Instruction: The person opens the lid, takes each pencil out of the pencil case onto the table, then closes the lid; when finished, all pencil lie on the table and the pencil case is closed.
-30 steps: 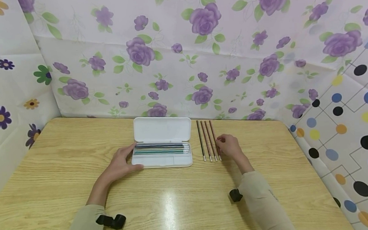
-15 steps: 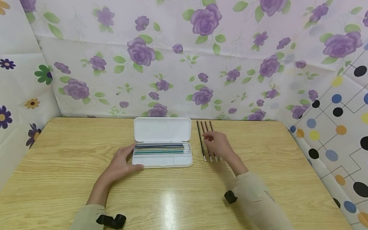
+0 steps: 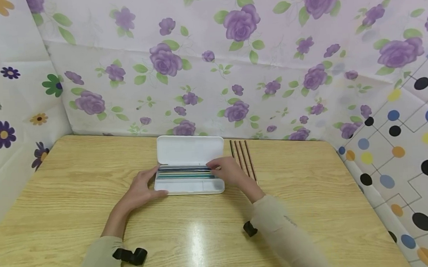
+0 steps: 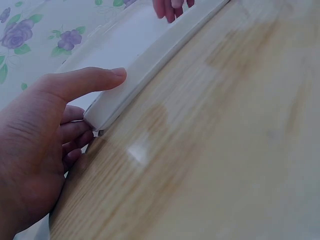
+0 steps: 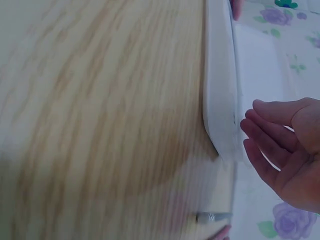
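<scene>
A white pencil case lies on the table with its lid tipped back. Dark, blue-green and yellowish pencils rest lengthwise in its rear compartment. My left hand grips the case's left end, the thumb on the front rim and the fingers around the corner. Over the right end of those pencils is my right hand, hiding their eraser tips. In the right wrist view its fingers are loosely bent, and nothing shows between them and the thumb.
Right of the case, several dark and reddish pencils lie side by side on the wooden table, partly covered by the right hand. A floral sheet hangs along the table's back edge; a dotted sheet borders the right.
My right hand has moved left from the loose pencils on the table to above the right end of the case. The left hand keeps its place on the case.
</scene>
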`<state>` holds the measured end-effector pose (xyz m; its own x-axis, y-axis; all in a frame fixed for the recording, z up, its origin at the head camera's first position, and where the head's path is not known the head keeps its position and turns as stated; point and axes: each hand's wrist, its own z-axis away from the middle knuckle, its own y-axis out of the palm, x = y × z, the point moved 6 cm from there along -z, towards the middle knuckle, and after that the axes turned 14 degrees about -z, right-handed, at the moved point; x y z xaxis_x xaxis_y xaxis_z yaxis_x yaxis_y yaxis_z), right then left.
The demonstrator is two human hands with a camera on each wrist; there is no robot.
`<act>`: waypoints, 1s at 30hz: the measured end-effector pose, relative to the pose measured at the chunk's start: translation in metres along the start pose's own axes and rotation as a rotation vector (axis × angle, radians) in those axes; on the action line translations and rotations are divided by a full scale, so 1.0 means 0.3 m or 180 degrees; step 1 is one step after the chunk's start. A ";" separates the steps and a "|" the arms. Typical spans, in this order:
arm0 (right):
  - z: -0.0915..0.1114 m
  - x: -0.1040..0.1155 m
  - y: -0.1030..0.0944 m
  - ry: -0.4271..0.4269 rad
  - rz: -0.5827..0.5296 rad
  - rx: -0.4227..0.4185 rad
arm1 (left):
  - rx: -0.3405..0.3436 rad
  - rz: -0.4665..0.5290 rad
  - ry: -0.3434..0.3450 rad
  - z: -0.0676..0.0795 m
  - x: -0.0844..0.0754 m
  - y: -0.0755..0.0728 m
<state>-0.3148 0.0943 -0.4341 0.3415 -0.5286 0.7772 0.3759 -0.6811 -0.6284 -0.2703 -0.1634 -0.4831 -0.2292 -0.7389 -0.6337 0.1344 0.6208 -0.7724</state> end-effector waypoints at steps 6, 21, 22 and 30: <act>-0.024 0.024 0.045 -0.0078 0.0128 0.0090 | 0.0034 -0.0027 -0.0043 -0.003 0.002 0.006; -0.065 0.037 0.098 0.0003 0.0850 0.0266 | 0.0031 -0.0042 -0.0059 0.000 0.010 0.003; -0.067 0.039 0.100 -0.0006 0.0890 0.0279 | 0.0027 -0.0039 -0.0056 0.000 0.009 0.003; -0.072 0.043 0.108 -0.0185 0.1024 0.0188 | -0.0007 -0.0019 -0.0007 0.000 0.003 0.004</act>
<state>-0.3168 0.0542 -0.4437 0.4989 -0.6808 0.5363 0.2895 -0.4524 -0.8435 -0.2703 -0.1632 -0.4845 -0.2279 -0.7432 -0.6290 0.1309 0.6168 -0.7762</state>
